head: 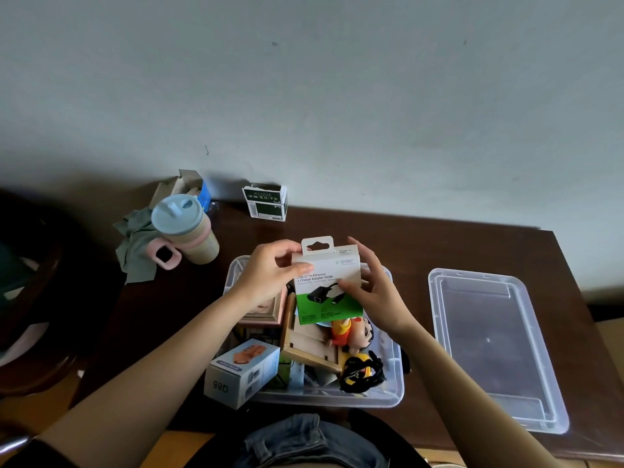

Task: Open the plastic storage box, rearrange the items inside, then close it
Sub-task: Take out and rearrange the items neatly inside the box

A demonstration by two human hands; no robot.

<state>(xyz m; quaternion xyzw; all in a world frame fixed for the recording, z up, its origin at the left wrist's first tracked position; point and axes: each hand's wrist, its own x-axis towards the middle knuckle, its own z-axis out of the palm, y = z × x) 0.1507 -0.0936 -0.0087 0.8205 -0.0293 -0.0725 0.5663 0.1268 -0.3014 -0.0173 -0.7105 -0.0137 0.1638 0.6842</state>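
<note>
You hold a USB-C to Ethernet adapter package (327, 282) upright above the open clear plastic storage box (393, 383), which sits on a dark brown table (422, 251). Your left hand (270, 275) pinches the package's upper left edge, thumb across its front. Your right hand (374, 292) grasps its right side, thumb on the front.

Inside the box lie a cartoon boy figurine (354, 332), a wooden frame (310, 346) and a black-and-yellow item (361, 369). A mini fan carton (241, 371) leans over the box's near left corner. The box's clear lid (496, 346) lies flat on the table to the right. A lidded handled cup (185, 231) stands at the far left.
</note>
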